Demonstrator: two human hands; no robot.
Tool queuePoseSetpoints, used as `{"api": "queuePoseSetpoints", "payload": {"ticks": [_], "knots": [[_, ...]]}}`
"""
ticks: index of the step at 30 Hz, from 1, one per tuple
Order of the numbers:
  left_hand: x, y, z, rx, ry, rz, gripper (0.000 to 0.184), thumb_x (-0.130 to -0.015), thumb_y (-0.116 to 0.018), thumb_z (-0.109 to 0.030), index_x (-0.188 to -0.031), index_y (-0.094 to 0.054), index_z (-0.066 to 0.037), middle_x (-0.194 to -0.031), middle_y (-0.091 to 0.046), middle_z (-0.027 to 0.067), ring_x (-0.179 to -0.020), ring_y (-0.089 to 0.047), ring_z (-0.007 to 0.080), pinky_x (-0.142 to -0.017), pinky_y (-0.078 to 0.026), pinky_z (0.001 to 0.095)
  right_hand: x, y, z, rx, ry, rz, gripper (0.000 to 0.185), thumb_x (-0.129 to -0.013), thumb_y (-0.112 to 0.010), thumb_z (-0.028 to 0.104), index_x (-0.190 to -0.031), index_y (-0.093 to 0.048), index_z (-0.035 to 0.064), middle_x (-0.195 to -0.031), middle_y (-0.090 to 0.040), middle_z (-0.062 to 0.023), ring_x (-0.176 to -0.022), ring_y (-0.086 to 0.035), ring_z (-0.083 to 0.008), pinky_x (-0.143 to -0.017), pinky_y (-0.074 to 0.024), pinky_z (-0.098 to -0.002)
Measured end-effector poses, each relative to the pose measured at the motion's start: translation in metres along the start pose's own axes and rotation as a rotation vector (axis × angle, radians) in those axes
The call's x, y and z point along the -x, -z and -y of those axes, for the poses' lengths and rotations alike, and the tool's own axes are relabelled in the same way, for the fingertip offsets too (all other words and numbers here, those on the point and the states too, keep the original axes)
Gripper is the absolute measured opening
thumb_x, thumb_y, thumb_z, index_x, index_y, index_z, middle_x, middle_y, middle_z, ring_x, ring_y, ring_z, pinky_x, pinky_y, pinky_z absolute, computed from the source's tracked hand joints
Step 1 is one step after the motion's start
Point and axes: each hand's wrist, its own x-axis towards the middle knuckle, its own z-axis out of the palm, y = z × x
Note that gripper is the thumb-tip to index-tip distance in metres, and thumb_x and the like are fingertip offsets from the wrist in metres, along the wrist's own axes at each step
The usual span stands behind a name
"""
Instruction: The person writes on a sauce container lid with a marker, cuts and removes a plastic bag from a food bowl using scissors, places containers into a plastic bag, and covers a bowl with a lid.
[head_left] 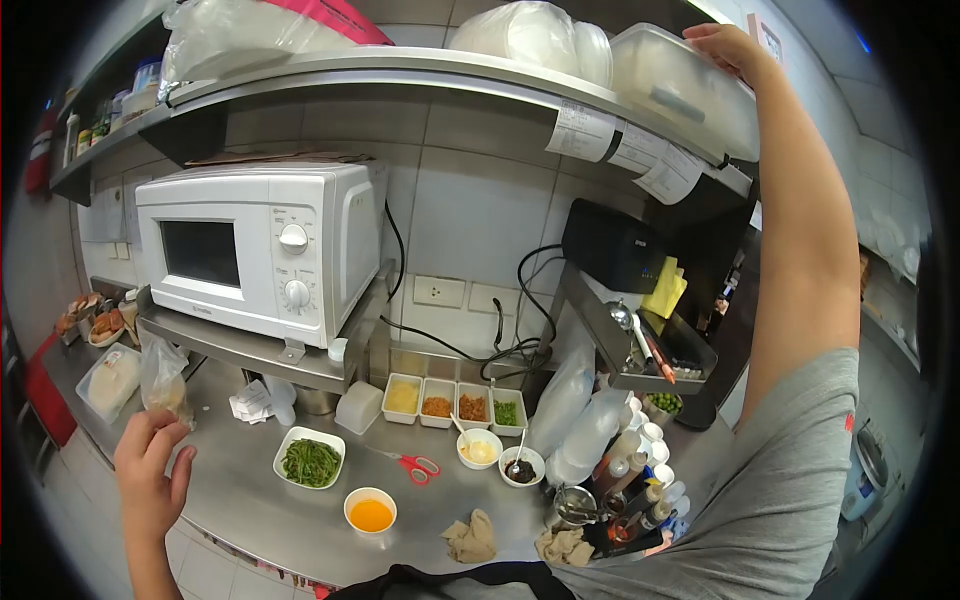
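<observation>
My right hand [727, 50] is raised to the shelf at the upper right, its fingers closed over the top edge of a translucent plastic box [665, 85]. Some of those fingers are hidden, and a dark long shape shows through the box wall. My left hand [155, 455] hovers at the counter's left side, fingers apart, holding nothing. Close behind it stands a clear plastic bag [163, 375] with something pale inside. Right of that hand sit a white bowl of green vegetable strips [312, 461] and a cup of orange liquid [371, 514].
A white microwave [260, 245] stands on a raised metal stand. Red-handled scissors [417, 468] lie near small tubs of toppings [437, 404] and two sauce bowls [480, 449]. Bottles [630, 465] crowd the right, below a black printer [612, 243]. Folded cloths [470, 537] lie at the front.
</observation>
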Motion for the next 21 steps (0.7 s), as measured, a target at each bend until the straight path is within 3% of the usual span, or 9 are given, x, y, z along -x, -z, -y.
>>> {"api": "queuePoseSetpoints", "payload": {"ticks": [2,5,11,14,17,21], "knots": [[-0.004,0.000,-0.009,0.015,-0.011,-0.019,0.027,-0.063,-0.068,0.002,-0.088,-0.059,-0.001,-0.094,-0.057,0.0137,-0.082,-0.056,0.0309,-0.071,-0.045,0.0367,0.021,-0.005,0.018,-0.186,-0.126,0.073,0.038,-0.076,-0.069,0.019,-0.113,-0.063,0.0137,-0.093,-0.066,-0.0024,-0.074,-0.060,-0.0118,-0.061,-0.0473,-0.0270],[-0.003,0.001,-0.019,0.021,0.006,-0.051,0.030,-0.060,-0.070,0.002,-0.088,-0.059,-0.001,-0.094,-0.057,0.0134,-0.081,-0.056,0.0304,-0.070,-0.045,0.0366,0.010,-0.007,0.020,-0.156,-0.219,0.128,0.037,-0.075,-0.071,0.020,-0.111,-0.065,0.0150,-0.095,-0.066,-0.0035,-0.074,-0.062,-0.0125,-0.063,-0.0496,-0.0273],[0.012,0.015,-0.026,-0.045,0.077,-0.065,0.034,-0.057,-0.072,0.004,-0.088,-0.059,-0.001,-0.094,-0.057,0.0132,-0.081,-0.056,0.0294,-0.071,-0.045,0.0362,0.005,-0.015,0.023,0.150,-0.165,0.205,0.025,-0.081,-0.063,0.019,-0.105,-0.070,0.0199,-0.097,-0.067,-0.0044,-0.075,-0.062,-0.0152,-0.070,-0.0496,-0.0316],[0.022,0.025,-0.025,-0.088,0.123,-0.092,0.034,-0.058,-0.071,0.004,-0.090,-0.059,-0.001,-0.094,-0.057,0.0137,-0.083,-0.056,0.0297,-0.072,-0.045,0.0361,-0.004,-0.018,0.014,0.007,-0.072,0.079,0.016,-0.080,-0.066,0.016,-0.095,-0.069,0.0130,-0.079,-0.066,-0.0016,-0.069,-0.059,-0.0112,-0.063,-0.0490,-0.0285],[0.031,0.032,-0.022,-0.107,0.164,-0.100,0.036,-0.059,-0.071,0.004,-0.093,-0.059,0.000,-0.095,-0.056,0.0142,-0.083,-0.055,0.0301,-0.073,-0.045,0.0360,-0.028,-0.025,-0.005,0.153,0.130,-0.099,0.012,-0.078,-0.067,0.018,-0.088,-0.070,0.0113,-0.077,-0.065,0.0000,-0.068,-0.057,-0.0110,-0.064,-0.0465,-0.0272],[0.033,0.037,-0.024,-0.139,0.167,-0.079,0.043,-0.059,-0.070,0.004,-0.100,-0.060,-0.001,-0.094,-0.057,0.0141,-0.082,-0.055,0.0302,-0.072,-0.044,0.0362,-0.020,-0.034,-0.002,0.246,0.156,-0.242,0.013,-0.077,-0.069,0.022,-0.086,-0.070,0.0127,-0.077,-0.065,0.0013,-0.071,-0.057,-0.0099,-0.067,-0.0444,-0.0268]]}}
